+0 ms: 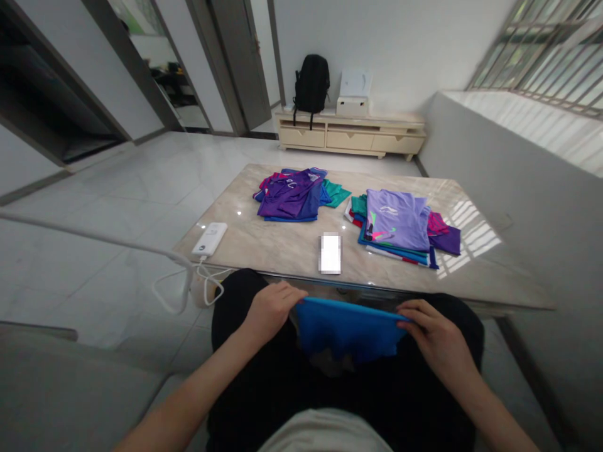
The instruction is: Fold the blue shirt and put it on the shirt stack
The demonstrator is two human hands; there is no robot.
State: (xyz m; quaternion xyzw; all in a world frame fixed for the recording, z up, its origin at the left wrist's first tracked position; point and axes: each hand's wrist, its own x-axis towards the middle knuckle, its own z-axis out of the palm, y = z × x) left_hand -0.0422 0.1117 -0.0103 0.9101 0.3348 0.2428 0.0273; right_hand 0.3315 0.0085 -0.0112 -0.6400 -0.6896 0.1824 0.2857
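Observation:
A bright blue garment [347,329] is stretched over my lap between both hands. My left hand [271,309] grips its left edge, and my right hand [431,333] grips its right edge. Both hands hover just in front of the near edge of a marble-topped table [282,242]. On the table lie two piles of clothes: a loose purple and blue pile [294,194] at the back centre, and a flatter stack topped by a lilac shirt [396,220] at the right.
A phone [330,252] lies near the table's front edge. A white power bank [210,238] with a white cable [183,282] sits at the left corner. A low cabinet [351,135] with a black backpack [311,83] stands at the far wall. A grey wall runs along the right.

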